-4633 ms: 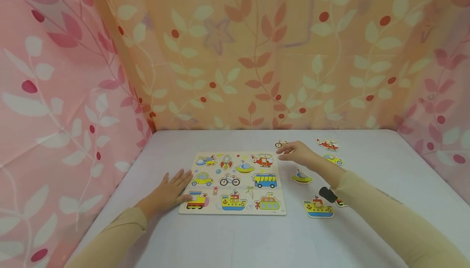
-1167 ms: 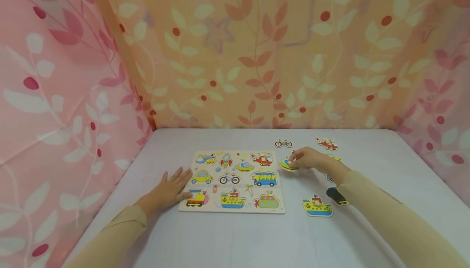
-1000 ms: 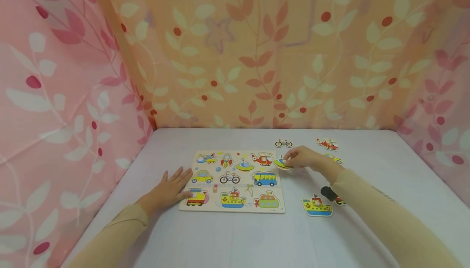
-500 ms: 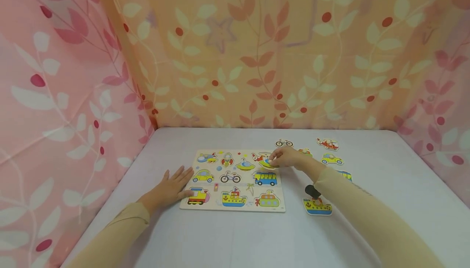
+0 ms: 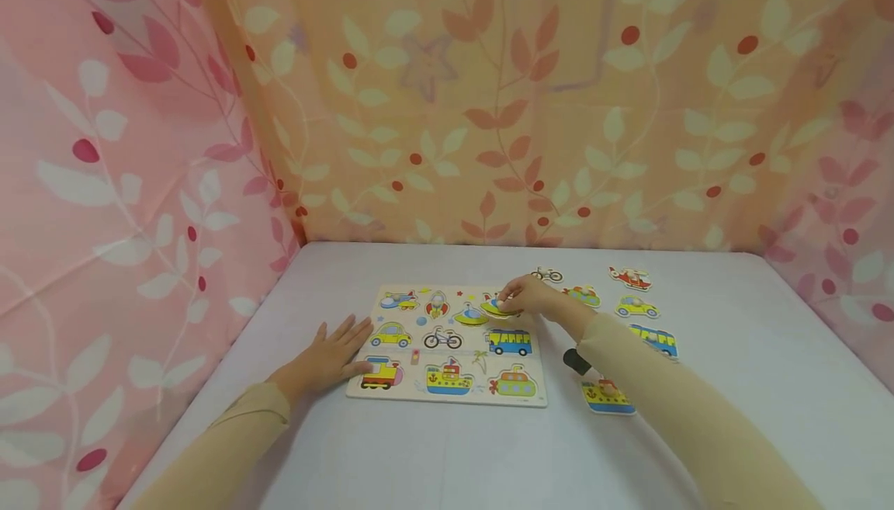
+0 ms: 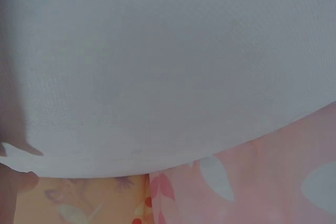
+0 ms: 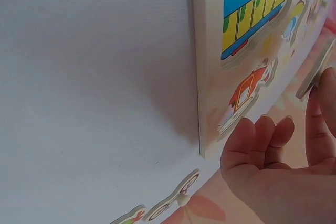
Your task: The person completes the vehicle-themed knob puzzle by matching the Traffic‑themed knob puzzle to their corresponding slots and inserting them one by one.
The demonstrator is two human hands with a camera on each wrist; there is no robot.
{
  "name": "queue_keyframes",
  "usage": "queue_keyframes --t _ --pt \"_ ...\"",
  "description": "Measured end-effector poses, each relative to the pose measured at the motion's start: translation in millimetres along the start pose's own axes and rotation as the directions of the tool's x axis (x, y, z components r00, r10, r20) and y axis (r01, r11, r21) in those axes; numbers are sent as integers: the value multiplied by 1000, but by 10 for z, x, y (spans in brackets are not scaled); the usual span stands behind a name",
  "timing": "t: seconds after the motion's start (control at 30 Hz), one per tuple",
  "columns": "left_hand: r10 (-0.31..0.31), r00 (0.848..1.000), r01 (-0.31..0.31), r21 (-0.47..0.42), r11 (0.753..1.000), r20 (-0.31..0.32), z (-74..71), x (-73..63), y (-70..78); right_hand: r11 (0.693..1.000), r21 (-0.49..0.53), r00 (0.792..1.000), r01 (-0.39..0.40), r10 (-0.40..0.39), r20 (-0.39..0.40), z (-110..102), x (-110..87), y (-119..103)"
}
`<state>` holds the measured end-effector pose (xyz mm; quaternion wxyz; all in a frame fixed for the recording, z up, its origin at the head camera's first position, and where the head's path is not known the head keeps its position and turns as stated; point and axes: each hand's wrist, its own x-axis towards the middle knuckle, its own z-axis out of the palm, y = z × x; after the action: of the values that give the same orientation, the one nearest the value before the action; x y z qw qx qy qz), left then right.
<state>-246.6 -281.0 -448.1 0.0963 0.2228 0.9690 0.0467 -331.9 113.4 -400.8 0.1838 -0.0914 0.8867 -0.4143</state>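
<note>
Flying-saucer piece (image 5: 493,312) is hovering over the puzzle board (image 5: 410,393), near its matching recess (image 5: 470,316); right hand (image 5: 541,300) is pinching it, exact grip being hard to see. Left hand (image 5: 327,356), straight-fingered, is steadying the board. Aligning outlines before pressing should be helping.

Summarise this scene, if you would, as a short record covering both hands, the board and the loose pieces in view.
Left hand: fingers spread, at the board's left edge
Right hand: pinching the flying saucer piece above the board
Fitted pieces: airplane, rocket
Loose pieces: bicycle, helicopter, submarine, car, bus, ship, to the board's right
</note>
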Motion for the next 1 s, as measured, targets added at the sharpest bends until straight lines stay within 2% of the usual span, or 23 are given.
queue_keyframes --t 0.5,0.67,1.0 --pt "8 1000 -8 -11 1000 -14 44 31 -32 999 -14 999 41 -41 33 233 178 -85" --pt "14 1000 -14 -12 1000 -21 14 33 -15 1000 12 1000 2 -2 6 322 230 -119" --pt "22 1000 -23 -28 999 -14 -29 -4 26 997 77 1000 -17 16 20 475 230 -171"
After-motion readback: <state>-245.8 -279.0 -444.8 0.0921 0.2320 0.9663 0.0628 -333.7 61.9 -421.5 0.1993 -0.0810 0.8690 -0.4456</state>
